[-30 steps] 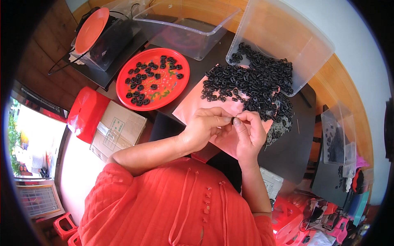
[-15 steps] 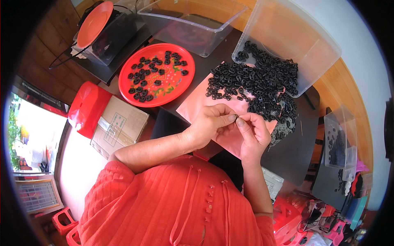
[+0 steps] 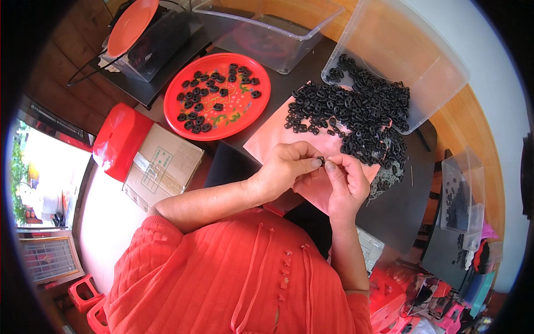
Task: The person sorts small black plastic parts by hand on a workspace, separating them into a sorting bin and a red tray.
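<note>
A bright opening (image 3: pixel 50 172) fills the far left of the frame, with a framed panel (image 3: pixel 51 259) and a red stool (image 3: pixel 84 293) below it. A red box (image 3: pixel 119 142) and a taped cardboard box (image 3: pixel 164 161) stand side by side at left of centre, beneath an orange plate (image 3: pixel 132 26) leaning in the upper left. Next comes a round red tray (image 3: pixel 245 114) with scattered black pieces on it, and behind it, at the top, a clear bin (image 3: pixel 267 25). A strip of dark desk (image 3: pixel 409 220) shows between the tray and a pink sheet (image 3: pixel 272 131). Near the centre, over the sheet's lower part, the left hand (image 3: pixel 289 167) pinches a small black piece (image 3: pixel 321 160) between thumb and forefinger; the right hand (image 3: pixel 349 178) meets it with thumb and forefinger drawn close, though I cannot tell whether they grip it too. Just beyond, a heap of black pieces (image 3: pixel 361 111) covers the sheet's upper right and runs into a tilted clear bin (image 3: pixel 411 61), which bounds that side. Bare desk top lies right of the heap, down to a rounded edge. Past this edge are a smaller clear container (image 3: pixel 461 167) and wood panelling (image 3: pixel 475 122) at far right.
</note>
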`<state>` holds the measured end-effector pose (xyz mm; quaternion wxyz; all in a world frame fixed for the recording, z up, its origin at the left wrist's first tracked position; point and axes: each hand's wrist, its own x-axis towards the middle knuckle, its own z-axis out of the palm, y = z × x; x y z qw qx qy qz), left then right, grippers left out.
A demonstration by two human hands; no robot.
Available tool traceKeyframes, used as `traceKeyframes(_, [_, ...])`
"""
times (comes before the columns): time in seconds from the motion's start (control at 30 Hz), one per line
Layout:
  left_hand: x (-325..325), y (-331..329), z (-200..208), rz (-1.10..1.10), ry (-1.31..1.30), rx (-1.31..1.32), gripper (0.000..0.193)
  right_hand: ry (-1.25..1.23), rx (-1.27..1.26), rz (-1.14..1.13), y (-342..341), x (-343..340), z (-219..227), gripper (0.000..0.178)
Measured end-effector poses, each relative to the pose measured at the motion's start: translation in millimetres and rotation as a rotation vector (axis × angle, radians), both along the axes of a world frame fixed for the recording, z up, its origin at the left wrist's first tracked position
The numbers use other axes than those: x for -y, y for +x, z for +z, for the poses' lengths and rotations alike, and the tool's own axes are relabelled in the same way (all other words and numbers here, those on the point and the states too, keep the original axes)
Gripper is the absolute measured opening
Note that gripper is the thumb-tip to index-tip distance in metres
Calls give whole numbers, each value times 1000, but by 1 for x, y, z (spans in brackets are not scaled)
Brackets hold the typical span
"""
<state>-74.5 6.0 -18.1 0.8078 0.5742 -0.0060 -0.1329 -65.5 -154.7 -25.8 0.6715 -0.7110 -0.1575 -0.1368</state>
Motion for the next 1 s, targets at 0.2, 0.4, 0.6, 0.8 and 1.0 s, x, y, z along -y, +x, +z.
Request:
traceKeyframes(0.2, [-6,-1,-6,19,27,-13,15,-176,129,23,1,-3,0,8])
traceKeyframes(0.4, [-5,-7,-2,51,131,133,10,-354,197,23,0,0,11,12])
traceKeyframes(0.6, [-9,-2,-13,137,423,535,7,-599,430,-1,4,-3,20,14])
traceKeyframes(0.8, [-13,5,-19,150,464,533,5,-489,186,101,11,-4,12,9])
traceKeyframes(1.0, [-20,10,-15,130,375,383,8,-272,-78,157,15,-7,3,7])
